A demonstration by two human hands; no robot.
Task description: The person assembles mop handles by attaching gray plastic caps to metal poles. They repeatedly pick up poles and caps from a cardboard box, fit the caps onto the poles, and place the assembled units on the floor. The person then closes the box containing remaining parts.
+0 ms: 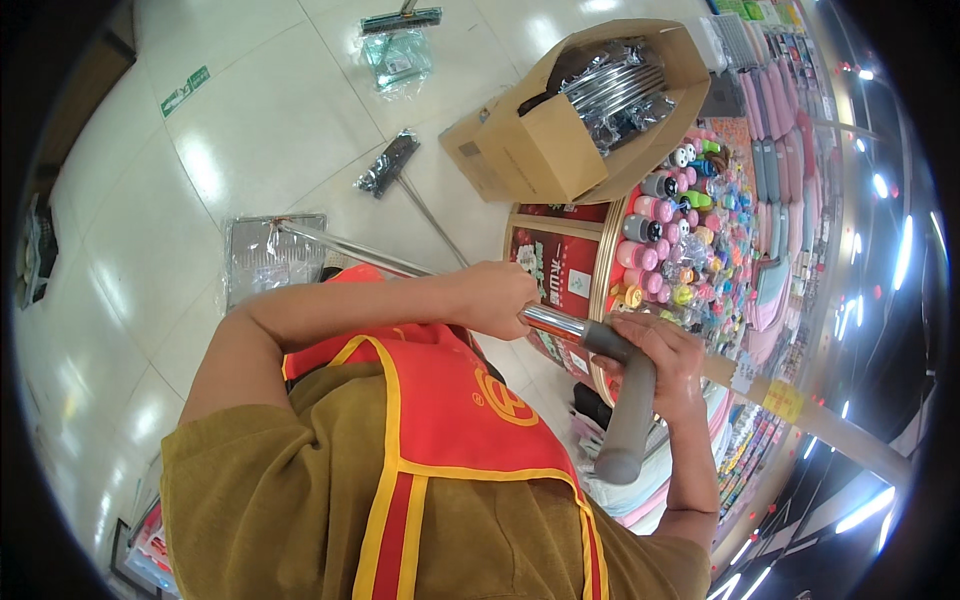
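Note:
My left hand (pixel 500 298) is closed round a chrome pole (pixel 553 321). At the pole's end is a thick grey angled handle (pixel 628 410), and my right hand (pixel 655 360) wraps its bend. Past my left hand, the pole (pixel 365 253) appears to run down to a flat, ribbed grey rectangular head (pixel 275 262) on the floor, partly in clear plastic; its kind is unclear. Beside it lies a dark brush-like head (pixel 388 163) in plastic, on a thinner pole (pixel 430 220) whose upper end is hidden behind my left forearm.
An open cardboard box (pixel 540 150) holds several plastic-wrapped chrome tubes (pixel 615 90). Next to it, a red display stand (pixel 570 270) carries many colourful bottles and toys (pixel 660 235). Another dark head (pixel 400 20) and a green-tinted plastic-wrapped piece (pixel 397 60) lie on the tiled floor (pixel 260 60).

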